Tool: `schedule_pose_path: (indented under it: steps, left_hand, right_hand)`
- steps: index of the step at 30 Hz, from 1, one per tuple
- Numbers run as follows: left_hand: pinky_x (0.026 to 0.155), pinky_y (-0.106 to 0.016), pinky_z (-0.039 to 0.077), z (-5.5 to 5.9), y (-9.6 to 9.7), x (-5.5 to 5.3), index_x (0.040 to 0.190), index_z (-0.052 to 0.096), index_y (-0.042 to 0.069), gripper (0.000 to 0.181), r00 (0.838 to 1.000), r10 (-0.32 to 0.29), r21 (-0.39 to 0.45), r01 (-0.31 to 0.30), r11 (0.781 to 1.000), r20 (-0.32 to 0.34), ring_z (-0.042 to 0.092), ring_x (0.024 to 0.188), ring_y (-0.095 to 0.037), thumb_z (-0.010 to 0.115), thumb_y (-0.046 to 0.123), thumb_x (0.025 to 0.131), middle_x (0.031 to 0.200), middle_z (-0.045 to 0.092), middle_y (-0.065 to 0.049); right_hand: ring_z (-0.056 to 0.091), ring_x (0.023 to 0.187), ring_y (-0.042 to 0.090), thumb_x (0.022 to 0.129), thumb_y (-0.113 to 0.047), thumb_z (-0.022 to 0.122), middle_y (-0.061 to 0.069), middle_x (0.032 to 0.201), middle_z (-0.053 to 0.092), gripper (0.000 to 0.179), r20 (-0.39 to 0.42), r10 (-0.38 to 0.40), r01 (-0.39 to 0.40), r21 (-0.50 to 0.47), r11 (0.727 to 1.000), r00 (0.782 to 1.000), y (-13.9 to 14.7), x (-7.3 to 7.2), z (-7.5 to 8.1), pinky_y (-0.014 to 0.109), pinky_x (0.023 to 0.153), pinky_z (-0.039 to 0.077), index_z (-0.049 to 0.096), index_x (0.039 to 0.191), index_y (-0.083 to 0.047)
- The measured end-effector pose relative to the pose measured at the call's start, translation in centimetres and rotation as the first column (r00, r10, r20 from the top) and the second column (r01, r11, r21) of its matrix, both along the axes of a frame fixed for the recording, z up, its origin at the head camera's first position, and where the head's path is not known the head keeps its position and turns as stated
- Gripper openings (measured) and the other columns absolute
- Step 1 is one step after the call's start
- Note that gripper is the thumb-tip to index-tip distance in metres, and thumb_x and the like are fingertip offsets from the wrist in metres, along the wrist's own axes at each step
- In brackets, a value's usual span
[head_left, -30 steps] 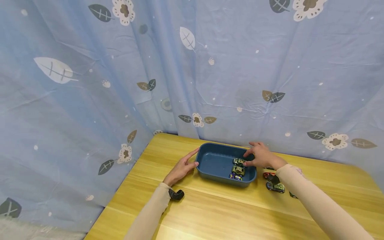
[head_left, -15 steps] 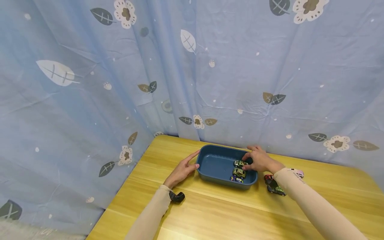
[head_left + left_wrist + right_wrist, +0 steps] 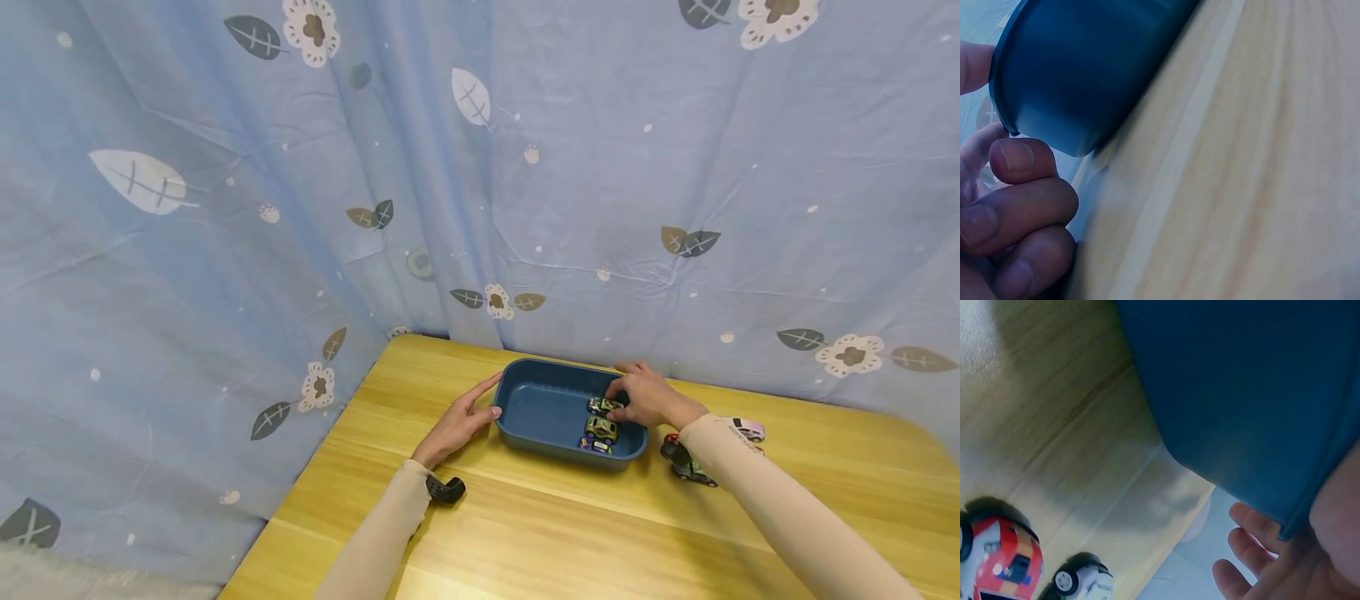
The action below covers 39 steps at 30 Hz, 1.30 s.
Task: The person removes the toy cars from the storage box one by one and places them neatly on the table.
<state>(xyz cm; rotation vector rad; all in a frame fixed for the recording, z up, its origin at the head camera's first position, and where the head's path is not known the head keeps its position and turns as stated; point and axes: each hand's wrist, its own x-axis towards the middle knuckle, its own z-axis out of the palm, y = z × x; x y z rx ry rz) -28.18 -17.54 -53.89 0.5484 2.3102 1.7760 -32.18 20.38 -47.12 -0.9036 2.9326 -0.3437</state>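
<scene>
A dark blue plastic bin stands on the wooden table, with several toy cars grouped at its right end. My left hand holds the bin's left end, thumb at the near part of the rim and index finger farther back. Reaching over the right end, my right hand pinches a camouflage toy car at the back of the group. In front of that car sit an olive toy car and a purple and yellow toy car. In the right wrist view, the bin wall hides the pinching fingertips.
Right of the bin, a white and pink toy car and a green toy car rest on the table, partly behind my right arm. A red toy car shows in the right wrist view. A patterned blue curtain hangs behind.
My right hand has shifted slightly left and deeper into the bin's right end, its thumb drawn in at the camouflage car. The white and pink car has come into view; my left hand stays put.
</scene>
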Motion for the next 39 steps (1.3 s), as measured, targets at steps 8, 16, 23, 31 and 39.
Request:
schedule_pose_path:
  steps: [8,16,23,31,39]
  left_hand:
    - [0.049,-0.024,0.029,-0.1,0.0,-0.2,0.165,0.038,0.038,0.065,1.0,-0.005,-0.004,0.005,1.0,-0.016,0.03,0.045,-0.01,0.065,0.029,0.107,0.053,0.033,0.007]
    - [0.05,-0.024,0.03,0.0,0.0,-0.3,0.163,0.039,0.043,0.063,1.0,-0.001,0.003,0.001,1.0,-0.01,0.03,0.045,-0.011,0.065,0.03,0.107,0.054,0.034,0.008]
    - [0.05,-0.024,0.03,0.1,0.0,-0.2,0.166,0.037,0.037,0.065,1.0,-0.003,-0.004,0.003,1.0,-0.01,0.029,0.044,-0.011,0.064,0.029,0.108,0.053,0.033,0.006]
    - [0.05,-0.024,0.031,0.1,0.1,0.2,0.164,0.037,0.043,0.064,1.0,0.016,-0.021,-0.015,1.0,0.01,0.03,0.045,-0.011,0.064,0.031,0.107,0.053,0.034,0.007]
    - [0.05,-0.025,0.031,0.2,0.0,0.0,0.165,0.038,0.04,0.064,1.0,0.012,-0.015,-0.012,1.0,0.007,0.03,0.045,-0.011,0.065,0.031,0.107,0.054,0.034,0.007]
  right_hand:
    - [0.048,0.133,0.062,0.09,-0.028,0.085,0.038,0.146,0.054,0.017,-0.039,0.021,-0.021,-0.008,1.0,0.999,-0.2,0.0,-0.2,0.07,0.103,0.045,0.081,0.099,-0.014]
    - [0.043,0.136,0.063,0.094,-0.015,0.08,0.04,0.151,0.047,0.015,-0.048,0.025,-0.029,-0.092,0.995,0.999,0.1,-0.1,-0.3,0.076,0.104,0.04,0.08,0.106,-0.007]
    - [0.043,0.136,0.061,0.096,-0.009,0.075,0.039,0.153,0.045,0.018,-0.12,0.045,-0.063,-0.151,0.987,0.992,0.2,0.5,0.8,0.075,0.105,0.039,0.077,0.112,-0.002]
    - [0.045,0.134,0.054,0.102,-0.003,0.066,0.032,0.149,0.051,0.023,-0.128,0.048,-0.074,-0.204,0.976,0.991,2.2,1.4,3.9,0.069,0.109,0.039,0.07,0.124,0.003]
    - [0.054,0.12,0.048,0.103,0.001,0.063,0.026,0.126,0.064,0.026,-0.108,-0.007,-0.013,-0.184,0.983,0.994,7.9,2.4,5.4,0.065,0.099,0.045,0.064,0.129,0.008]
